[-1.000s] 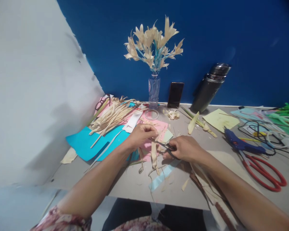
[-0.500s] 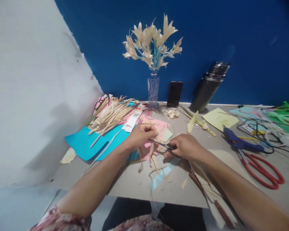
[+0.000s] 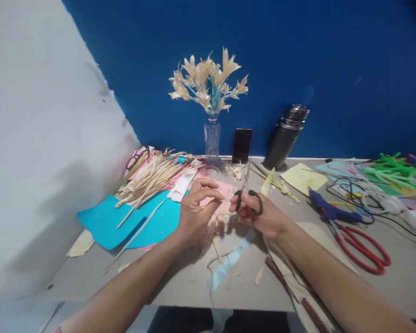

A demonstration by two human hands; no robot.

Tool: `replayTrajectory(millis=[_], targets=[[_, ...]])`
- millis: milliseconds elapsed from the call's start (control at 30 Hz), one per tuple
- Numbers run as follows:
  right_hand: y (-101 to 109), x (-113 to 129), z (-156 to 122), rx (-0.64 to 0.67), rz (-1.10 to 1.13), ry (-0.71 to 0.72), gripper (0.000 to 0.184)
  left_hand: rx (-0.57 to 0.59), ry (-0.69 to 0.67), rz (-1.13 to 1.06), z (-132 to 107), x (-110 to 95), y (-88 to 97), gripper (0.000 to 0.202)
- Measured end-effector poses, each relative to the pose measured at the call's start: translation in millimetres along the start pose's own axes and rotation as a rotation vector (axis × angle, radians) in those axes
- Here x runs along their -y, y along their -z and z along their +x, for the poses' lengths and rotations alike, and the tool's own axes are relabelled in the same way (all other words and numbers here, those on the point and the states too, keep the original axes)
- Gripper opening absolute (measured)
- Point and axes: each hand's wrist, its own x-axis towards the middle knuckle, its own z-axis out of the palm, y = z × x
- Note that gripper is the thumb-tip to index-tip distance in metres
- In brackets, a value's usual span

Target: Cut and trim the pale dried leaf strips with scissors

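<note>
Well inside desk edge (image 3: 187,301), right grip (image 3: 265,218) round scissors (image 3: 244,188); left grip (image 3: 197,212) half-curled, hold unclear.

Scissors (image 3: 244,187): metal blades (image 3: 247,173), smooth plastic handles (image 3: 261,204); flask cap (image 3: 298,112) glossy metal.

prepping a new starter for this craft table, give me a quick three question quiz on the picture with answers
1. Which hand holds the small black-handled scissors? a) left b) right c) both
2. True or false: the dark flask is tilted, not upright.
3. Fill the gap: the pale flowers stand in a clear ____.

Key: 1. b, the right hand; 2. true; 3. bottle.
</note>
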Motion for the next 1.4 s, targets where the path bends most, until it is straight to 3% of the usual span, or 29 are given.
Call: replayTrajectory(millis=[100, 333, 400, 600, 767, 867, 1100, 1233, 1400], targets=[[-6, -2, -1, -0.033, 0.077, -0.003, 0.037, 0.08, 0.009, 0.04, -12, 0, -8.9, 0.019], [-9, -1, -3, -0.144, -0.061, 0.052, 0.035, 0.144, 0.072, -0.029, -12, 12, -13.4, 0.023], [-11, -2, -3, -0.169, -0.117, 0.099, 0.034, 0.177, 0.148, -0.088, -13, 11, -13.6, 0.022], [-9, -7, -1, -0.183, -0.203, 0.153, 0.025, 0.241, 0.562, -0.368, -15, 9, -16.7, 0.008], [-6, -13, 1, -0.177, -0.331, 0.208, 0.022, 0.221, 0.659, -0.443, -15, 11, -22.9, 0.031], [-5, -18, 3, -0.196, -0.401, 0.232, 0.02, 0.241, 0.739, -0.422, -14, 9, -24.5, 0.028], [-9, -17, 1, -0.223, -0.564, 0.259, 0.016, 0.253, 0.689, -0.28, -12, 5, -21.0, 0.015], [-2, -11, 4, -0.322, -0.779, 0.325, 0.012, 0.255, 0.748, -0.442, -11, 4, -18.7, 0.021], [11, -7, 9, -0.298, -1.051, 0.262, 0.006, 0.243, 0.804, -0.611, -9, 5, -17.6, 0.031]])
